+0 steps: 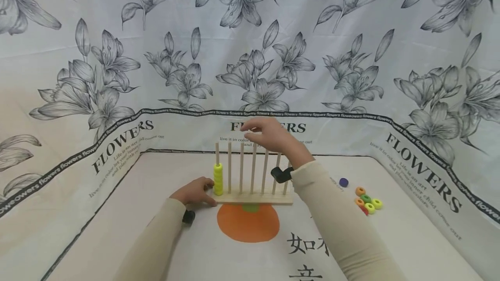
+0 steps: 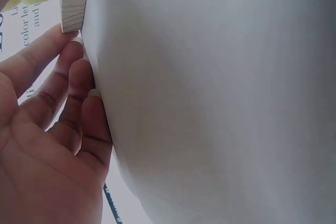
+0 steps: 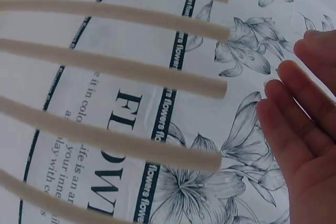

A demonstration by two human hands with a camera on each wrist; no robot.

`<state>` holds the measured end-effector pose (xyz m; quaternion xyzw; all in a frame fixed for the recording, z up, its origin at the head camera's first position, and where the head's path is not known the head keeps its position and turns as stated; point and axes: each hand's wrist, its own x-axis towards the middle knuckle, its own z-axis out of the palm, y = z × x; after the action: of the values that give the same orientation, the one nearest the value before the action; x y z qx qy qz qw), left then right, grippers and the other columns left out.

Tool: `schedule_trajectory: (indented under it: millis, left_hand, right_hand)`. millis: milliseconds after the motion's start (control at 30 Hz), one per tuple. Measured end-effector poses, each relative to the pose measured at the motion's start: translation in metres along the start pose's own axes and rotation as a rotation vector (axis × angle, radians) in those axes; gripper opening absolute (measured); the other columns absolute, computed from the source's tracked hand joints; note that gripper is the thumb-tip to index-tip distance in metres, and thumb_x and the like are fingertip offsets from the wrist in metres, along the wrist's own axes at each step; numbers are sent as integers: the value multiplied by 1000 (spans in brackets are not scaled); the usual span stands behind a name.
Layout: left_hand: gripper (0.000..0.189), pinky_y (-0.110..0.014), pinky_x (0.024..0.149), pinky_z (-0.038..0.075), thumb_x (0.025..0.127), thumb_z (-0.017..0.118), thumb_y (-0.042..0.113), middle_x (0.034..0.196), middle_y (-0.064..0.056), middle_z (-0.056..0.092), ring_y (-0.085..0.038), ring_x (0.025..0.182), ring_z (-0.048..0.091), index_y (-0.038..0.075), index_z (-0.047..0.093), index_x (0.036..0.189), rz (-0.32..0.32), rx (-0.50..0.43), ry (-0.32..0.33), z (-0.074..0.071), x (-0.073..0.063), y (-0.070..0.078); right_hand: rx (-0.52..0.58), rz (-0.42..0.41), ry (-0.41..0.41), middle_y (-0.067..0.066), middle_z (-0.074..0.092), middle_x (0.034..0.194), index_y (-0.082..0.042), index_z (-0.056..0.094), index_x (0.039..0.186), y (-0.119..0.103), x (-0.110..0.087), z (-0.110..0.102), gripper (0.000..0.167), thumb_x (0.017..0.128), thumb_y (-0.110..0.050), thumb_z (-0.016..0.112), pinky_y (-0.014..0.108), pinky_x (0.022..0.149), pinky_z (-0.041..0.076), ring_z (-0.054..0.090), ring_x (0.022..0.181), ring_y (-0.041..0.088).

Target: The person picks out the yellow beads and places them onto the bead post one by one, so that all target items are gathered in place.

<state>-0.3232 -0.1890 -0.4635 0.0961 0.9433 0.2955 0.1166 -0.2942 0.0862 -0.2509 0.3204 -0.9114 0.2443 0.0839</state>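
Note:
A wooden peg rack (image 1: pixel 250 199) stands on the table, with a row of several upright pegs (image 3: pixel 157 74). Yellow beads (image 1: pixel 218 180) are stacked on its leftmost peg, and the other pegs look bare. My left hand (image 1: pixel 195 191) holds the left end of the rack's base, thumb at the front and fingers along the end. In the left wrist view, fingertips (image 2: pixel 73 38) meet the wooden base (image 2: pixel 73 3). Above the pegs is my right hand (image 1: pixel 269 133), fingers loosely bent and nothing in them; in the right wrist view it is beyond the peg tips.
On the right of the table lie loose beads: a purple bead (image 1: pixel 343 182), orange ones (image 1: pixel 360 191), a green bead (image 1: pixel 366 199), yellow ones (image 1: pixel 376 204) and a red one (image 1: pixel 364 210). A printed orange shape (image 1: pixel 248 224) is in front of the rack. Flowered cloth (image 1: pixel 265 77) encloses the table.

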Motion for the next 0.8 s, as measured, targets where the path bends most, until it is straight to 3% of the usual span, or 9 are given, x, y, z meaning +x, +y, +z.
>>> schedule_trajectory:
  millis: [367,800]
  left_hand:
    - [80,-50,106,43,65,88,39,131,-8,57,-26,119,52,12,56,133,-14,-7,3,-3,-3,5]
    - [81,-51,106,43,63,89,37,130,-9,57,-27,119,52,10,55,132,-16,-32,2,0,0,1]
  right_hand:
    - [-56,84,73,1,59,133,-23,65,124,30,-31,-29,29,97,-30,57,46,101,48,58,118,28]
    - [-38,159,115,9,56,136,-17,65,124,65,-63,-38,30,97,-27,57,50,100,48,57,121,35]
